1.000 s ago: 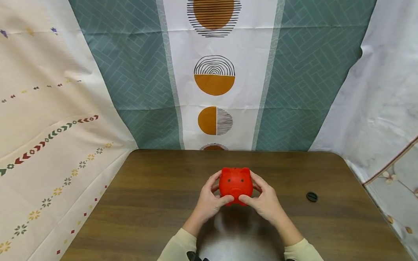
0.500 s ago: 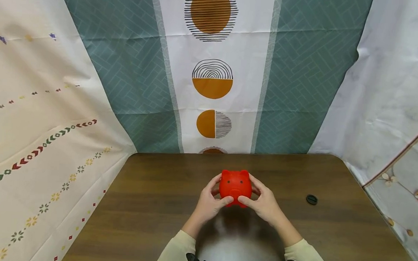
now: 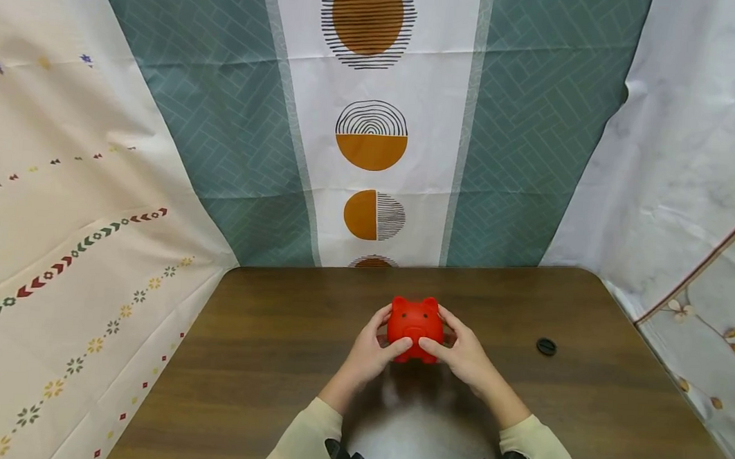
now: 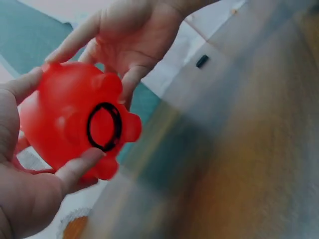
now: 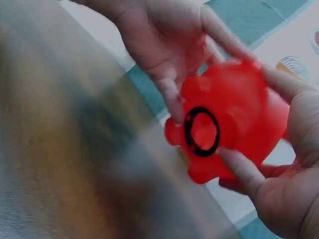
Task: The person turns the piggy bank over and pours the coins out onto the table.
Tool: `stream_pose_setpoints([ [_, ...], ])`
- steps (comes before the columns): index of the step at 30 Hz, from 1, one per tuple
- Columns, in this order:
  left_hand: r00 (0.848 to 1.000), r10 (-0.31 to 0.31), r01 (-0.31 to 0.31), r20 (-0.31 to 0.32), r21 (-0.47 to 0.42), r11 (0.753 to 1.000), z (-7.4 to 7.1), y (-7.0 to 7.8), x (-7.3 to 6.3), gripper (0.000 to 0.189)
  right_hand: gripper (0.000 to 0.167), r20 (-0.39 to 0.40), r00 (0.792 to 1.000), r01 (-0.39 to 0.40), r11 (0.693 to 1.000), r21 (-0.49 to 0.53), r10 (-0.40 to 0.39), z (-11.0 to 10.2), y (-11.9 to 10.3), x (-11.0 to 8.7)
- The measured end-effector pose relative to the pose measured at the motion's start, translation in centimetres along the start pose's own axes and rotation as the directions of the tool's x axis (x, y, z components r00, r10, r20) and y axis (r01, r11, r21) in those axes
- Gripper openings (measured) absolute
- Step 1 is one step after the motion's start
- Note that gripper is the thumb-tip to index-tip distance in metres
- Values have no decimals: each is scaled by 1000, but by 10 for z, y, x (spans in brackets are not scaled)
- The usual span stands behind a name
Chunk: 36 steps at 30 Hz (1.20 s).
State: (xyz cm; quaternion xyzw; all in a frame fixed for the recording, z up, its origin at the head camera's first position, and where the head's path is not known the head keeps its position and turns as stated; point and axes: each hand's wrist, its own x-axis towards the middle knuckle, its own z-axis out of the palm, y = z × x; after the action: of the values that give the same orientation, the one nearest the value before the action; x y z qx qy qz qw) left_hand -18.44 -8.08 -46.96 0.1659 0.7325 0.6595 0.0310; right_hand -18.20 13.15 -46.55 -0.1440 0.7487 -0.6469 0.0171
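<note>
A red piggy bank (image 3: 415, 325) faces me in the head view, held up between both hands with its snout toward me. My left hand (image 3: 369, 351) grips its left side, thumb near the front feet and fingers round the back. On the other side my right hand (image 3: 464, 354) grips it in a mirrored way. From below, both wrist views show its stubby feet and a round opening with a black ring (image 4: 115, 127) in the belly. A small round black plug (image 3: 546, 346), likely the bank's stopper by size, lies on the table to the right.
The brown wooden table (image 3: 284, 391) has rounded far corners. Behind it hangs a green and white patterned cloth (image 3: 224, 111). Light cloths drape on the left (image 3: 91, 256) and right (image 3: 691, 122). Glare from a light shows on the near tabletop.
The hands keep their grip, and the piggy bank stays almost in place. The whole head view shifts slightly. The black plug has not been touched.
</note>
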Motion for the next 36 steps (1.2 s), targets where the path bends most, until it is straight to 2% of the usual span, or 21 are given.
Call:
stream_pose_setpoints([
  [1, 999, -42, 42, -9, 12, 999, 0, -2, 0, 72, 81, -2, 998, -61, 998, 8, 61, 1, 1, 0],
  [3, 996, -90, 90, -14, 24, 996, 0, -6, 0, 72, 82, -1, 992, -130, 992, 8, 130, 2, 3, 0],
  [9, 994, -112, 112, -8, 5, 994, 1, -9, -1, 74, 82, 16, 986, -166, 985, 39, 165, 4, 4, -1],
  [11, 996, -93, 93, -1, 8, 996, 2, -6, -1, 74, 81, 15, 990, -143, 988, 51, 142, 3, 2, -2],
  [13, 999, -30, 30, 9, 13, 999, 3, 0, -1, 75, 81, 1, 999, -46, 998, 40, 46, 2, -2, -2],
  [15, 999, 49, -49, 4, 25, 999, 4, 7, -1, 77, 80, -15, 998, 57, 998, 22, -56, 1, -5, -2],
  [17, 996, 90, -89, -14, 61, 994, 4, 12, 0, 76, 78, -29, 996, 84, 996, 9, -84, 1, -4, 1],
  [19, 997, 64, -61, -31, 89, 994, 5, 18, -4, 75, 77, -11, 1000, 25, 999, 44, -25, 2, 1, 3],
  [22, 998, -42, 46, -45, 105, 993, 6, 19, -11, 73, 75, 7, 995, -104, 991, 83, 103, 5, 12, 0],
  [24, 996, -76, 80, -41, 98, 992, 6, 10, -13, 73, 77, 16, 992, -126, 988, 91, 125, 7, 12, -3],
  [26, 996, -82, 86, -39, 98, 991, 5, -2, -11, 74, 77, 8, 992, -122, 990, 76, 122, 8, 12, -5],
  [29, 996, -76, 80, -41, 103, 991, 4, -16, -9, 74, 77, 17, 991, -137, 988, 76, 136, 8, -1, -9],
  [31, 998, -50, 53, -35, 77, 996, 5, -15, -9, 73, 77, 16, 996, -87, 995, 50, 86, 8, -9, -11],
  [33, 999, 25, -25, -20, 29, 999, 4, -11, -9, 75, 78, 14, 999, 38, 999, 1, -38, 7, -21, -13],
  [35, 994, 111, -112, -9, -13, 994, 4, -5, -6, 76, 77, 2, 986, 166, 984, -58, -166, 6, -29, -12],
  [36, 991, 135, -135, -9, -23, 991, 3, -2, -4, 77, 77, -7, 980, 197, 978, -75, -198, 5, -31, -10],
])
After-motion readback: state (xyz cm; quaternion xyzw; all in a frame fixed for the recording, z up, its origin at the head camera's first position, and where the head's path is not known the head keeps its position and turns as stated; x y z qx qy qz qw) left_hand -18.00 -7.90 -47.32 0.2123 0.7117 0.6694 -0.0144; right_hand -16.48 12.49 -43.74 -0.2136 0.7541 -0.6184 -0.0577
